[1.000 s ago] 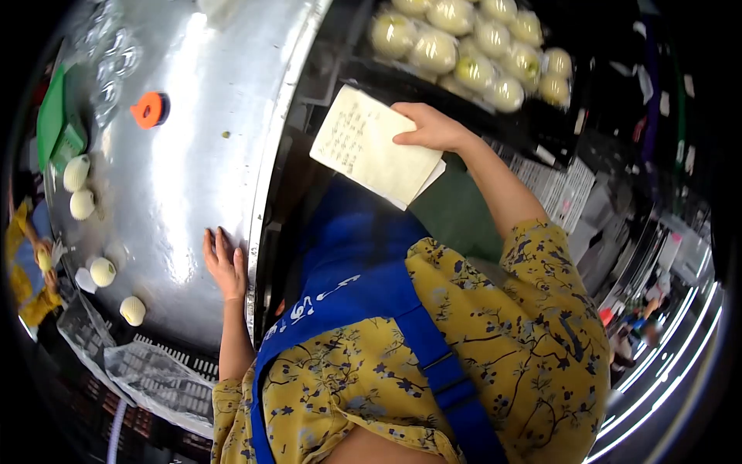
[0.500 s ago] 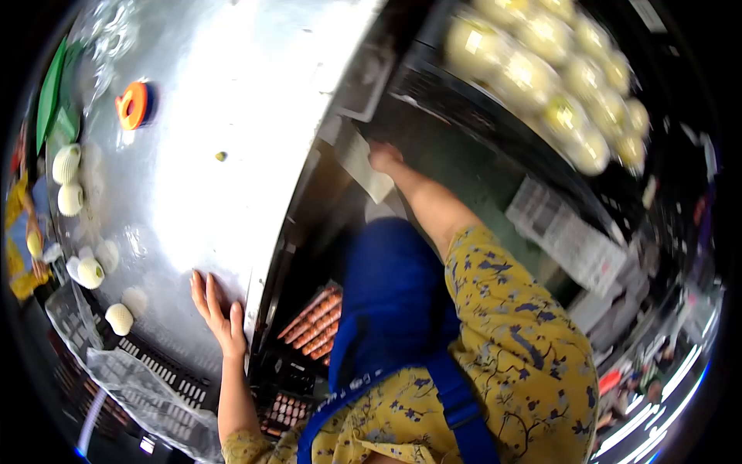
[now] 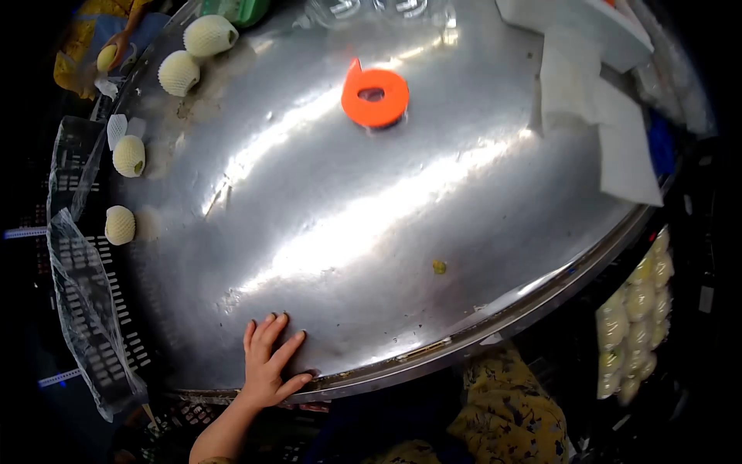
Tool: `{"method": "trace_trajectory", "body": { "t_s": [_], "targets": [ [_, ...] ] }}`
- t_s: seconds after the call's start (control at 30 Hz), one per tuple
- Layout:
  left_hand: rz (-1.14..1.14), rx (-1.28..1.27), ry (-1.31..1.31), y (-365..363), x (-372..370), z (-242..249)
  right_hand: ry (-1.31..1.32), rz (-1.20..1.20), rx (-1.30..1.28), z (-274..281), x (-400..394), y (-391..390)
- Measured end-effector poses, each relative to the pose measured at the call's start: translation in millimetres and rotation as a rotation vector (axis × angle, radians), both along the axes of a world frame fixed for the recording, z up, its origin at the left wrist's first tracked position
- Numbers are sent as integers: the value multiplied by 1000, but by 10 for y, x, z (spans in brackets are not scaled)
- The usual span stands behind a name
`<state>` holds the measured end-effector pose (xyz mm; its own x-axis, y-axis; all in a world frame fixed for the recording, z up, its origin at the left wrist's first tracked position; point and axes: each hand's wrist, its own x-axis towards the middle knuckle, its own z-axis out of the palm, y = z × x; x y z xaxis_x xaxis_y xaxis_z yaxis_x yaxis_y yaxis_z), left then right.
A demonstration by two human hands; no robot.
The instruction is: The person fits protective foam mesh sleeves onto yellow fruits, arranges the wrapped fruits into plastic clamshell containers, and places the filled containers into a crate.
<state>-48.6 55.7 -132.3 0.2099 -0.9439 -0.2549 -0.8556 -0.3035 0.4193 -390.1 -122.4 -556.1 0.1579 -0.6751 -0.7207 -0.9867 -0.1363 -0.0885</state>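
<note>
My left hand (image 3: 270,363) lies on the near edge of the shiny metal table (image 3: 325,193), fingers spread, with nothing in it. My right hand does not show; only the patterned yellow sleeve (image 3: 510,402) reaches below the table's near rim. Further across the metal lies an orange ring-shaped thing (image 3: 386,99) with a pointed tab. A small yellowish scrap (image 3: 439,267) rests closer to me. Along the left side are several fruits in white foam nets, among them one fruit (image 3: 129,156) with a greenish end and another fruit (image 3: 120,225) close to the corner.
A black crate (image 3: 116,309) with clear plastic over it stands off the left edge. White sheets (image 3: 626,147) hang over the right rim. Packed pale fruits (image 3: 638,309) sit lower right. Another person's hand (image 3: 112,50) holds a pale fruit at upper left, near a green container (image 3: 247,9).
The view has swung from the floor side onto the tabletop. My right hand, which was holding a pale sheet beside the table, is out of sight. My left hand remains on the edge.
</note>
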Motion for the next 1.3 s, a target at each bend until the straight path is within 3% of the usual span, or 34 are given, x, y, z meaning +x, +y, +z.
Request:
{"method": "trace_trajectory", "body": {
  "t_s": [0.07,0.13,0.17,0.2,0.27,0.33,0.37,0.43,0.47,0.5,0.53,0.6,0.7,0.9,1.0,1.13,1.2,1.27,1.3],
  "targets": [
    [-12,16,7,-32,0,23,-192,119,-47,496,93,117],
    [-10,2,10,-47,-6,24,-619,297,-117,1285,263,186],
    [-13,-9,16,-77,8,36,-799,426,-29,1751,345,207],
    [-14,-8,23,-78,2,65,-823,552,195,2228,392,175],
    [-26,-15,29,-87,11,71,-498,806,960,3376,579,-107],
    [-40,-22,20,-75,17,54,-745,816,1158,4388,1002,-699],
    [-36,-22,29,-87,19,83,-985,768,970,4686,1180,-1010],
    [-25,-24,18,-90,5,115,-1038,562,321,5133,1716,-1693],
    [-19,-26,12,-103,3,107,-1226,347,32,5140,2036,-2012],
    [-19,-32,-8,-94,-1,88,-1202,474,-576,4912,2387,-2385],
    [-17,-16,-5,-89,-26,105,-991,552,-965,4804,2708,-2668],
    [-18,8,-9,-114,1,133,-752,709,-1233,4410,2976,-3088],
    [-10,7,8,-103,10,119,-414,1054,-906,4352,3047,-3315],
    [-16,5,-12,-75,13,88,-494,1009,-651,4951,3158,-3733],
    [-18,6,-10,-86,17,119,-615,1005,-349,5179,3258,-4138],
    [-33,-13,-25,-78,21,128,-1015,535,-434,5693,3170,-4494],
    [-39,-22,-24,-76,27,126,-1181,416,-503,5980,3068,-4504],
    [-40,-42,5,-66,43,129,-1225,500,-627,6363,2945,-4089],
    [-27,-59,71,-61,65,124,-1109,579,-752,6605,2860,-3709]
  ]
}}
